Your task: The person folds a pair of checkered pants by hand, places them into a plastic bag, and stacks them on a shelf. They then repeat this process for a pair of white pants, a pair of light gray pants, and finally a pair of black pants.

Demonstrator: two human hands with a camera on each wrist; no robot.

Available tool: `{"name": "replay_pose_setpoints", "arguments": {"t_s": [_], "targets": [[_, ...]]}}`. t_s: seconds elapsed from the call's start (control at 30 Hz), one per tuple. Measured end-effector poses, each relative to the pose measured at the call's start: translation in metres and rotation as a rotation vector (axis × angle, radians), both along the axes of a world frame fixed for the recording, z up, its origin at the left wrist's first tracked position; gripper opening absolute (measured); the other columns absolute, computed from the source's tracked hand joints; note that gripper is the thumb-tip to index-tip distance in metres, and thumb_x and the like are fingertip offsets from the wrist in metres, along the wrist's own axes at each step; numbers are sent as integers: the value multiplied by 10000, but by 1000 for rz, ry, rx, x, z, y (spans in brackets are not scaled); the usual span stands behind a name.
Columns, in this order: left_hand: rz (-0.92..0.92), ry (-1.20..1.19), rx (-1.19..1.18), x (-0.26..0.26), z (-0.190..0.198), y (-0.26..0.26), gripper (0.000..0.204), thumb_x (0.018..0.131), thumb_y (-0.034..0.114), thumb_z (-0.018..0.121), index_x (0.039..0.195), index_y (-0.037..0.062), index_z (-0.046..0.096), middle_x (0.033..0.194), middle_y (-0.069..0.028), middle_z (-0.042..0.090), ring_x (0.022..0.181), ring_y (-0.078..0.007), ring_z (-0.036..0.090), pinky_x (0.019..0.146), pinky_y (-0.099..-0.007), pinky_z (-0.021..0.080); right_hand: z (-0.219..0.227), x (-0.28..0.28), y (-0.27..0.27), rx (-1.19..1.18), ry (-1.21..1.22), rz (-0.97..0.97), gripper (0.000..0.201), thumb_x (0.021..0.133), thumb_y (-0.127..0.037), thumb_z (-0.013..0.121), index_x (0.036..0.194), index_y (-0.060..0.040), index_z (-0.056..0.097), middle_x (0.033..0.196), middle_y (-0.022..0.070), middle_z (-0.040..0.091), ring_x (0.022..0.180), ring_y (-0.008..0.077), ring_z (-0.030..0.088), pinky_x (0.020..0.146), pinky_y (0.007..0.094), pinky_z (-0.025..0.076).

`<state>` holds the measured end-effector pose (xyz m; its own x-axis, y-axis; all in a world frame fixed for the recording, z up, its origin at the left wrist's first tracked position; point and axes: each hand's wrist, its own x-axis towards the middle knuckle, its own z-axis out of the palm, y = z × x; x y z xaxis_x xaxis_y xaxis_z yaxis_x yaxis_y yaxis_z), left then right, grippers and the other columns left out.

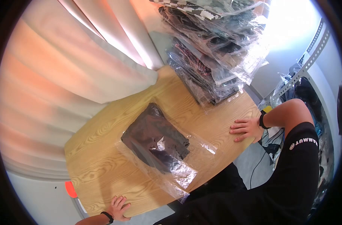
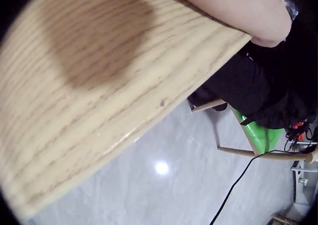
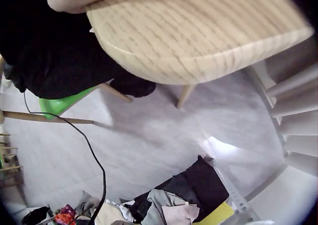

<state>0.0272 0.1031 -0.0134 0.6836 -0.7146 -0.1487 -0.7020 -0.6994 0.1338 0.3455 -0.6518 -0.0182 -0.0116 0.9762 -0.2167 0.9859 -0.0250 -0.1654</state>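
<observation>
On the wooden table (image 1: 99,150) lies a folded dark garment (image 1: 148,131) inside a clear plastic bag (image 1: 184,174). The bag's loose, shiny end reaches the table's near edge. My left hand (image 1: 119,208) rests on the tabletop at the lower left corner, fingers extended and holding nothing. At the right edge, my right hand (image 1: 248,129) lies with its fingers spread on the wood, apart from the bag. Both wrist views show mostly the table edge, with only a bare part of the arm or hand at the top.
A tall stack of bagged garments (image 1: 216,56) stands at the table's far right end. Beige curtains (image 1: 66,75) hang along the far left side. To the right is a metal shelf frame (image 1: 309,67) with bagged things. A black cable (image 3: 94,155) hangs above the floor.
</observation>
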Motion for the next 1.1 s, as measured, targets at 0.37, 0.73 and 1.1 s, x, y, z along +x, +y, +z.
{"name": "replay_pose_setpoints", "arguments": {"t_s": [0.37,0.73,1.1], "targets": [[24,70,-30,-6,-13,10,925,506,613,732,1306,196,529,1436,-172,399,1365,-360,319,1112,-565,174,-3,4,-1,0,7,16,1001,596,-563,693,1479,-219,370,1543,221,273,1416,408,282,1124,595,229],[-13,212,108,26,34,-9,891,579,518,803,1292,60,529,1418,-254,385,1359,-434,307,1117,-604,214,-1,5,0,-32,-22,36,971,599,-574,691,1459,-227,405,1534,208,303,1410,397,297,1115,587,246],[-43,193,-15,16,11,13,1046,465,562,827,1319,53,501,1440,-262,315,1366,-466,253,1102,-657,179,-10,9,-4,-34,57,19,1015,624,-555,680,1508,-224,307,1571,211,215,1439,402,230,1144,569,185]]}}
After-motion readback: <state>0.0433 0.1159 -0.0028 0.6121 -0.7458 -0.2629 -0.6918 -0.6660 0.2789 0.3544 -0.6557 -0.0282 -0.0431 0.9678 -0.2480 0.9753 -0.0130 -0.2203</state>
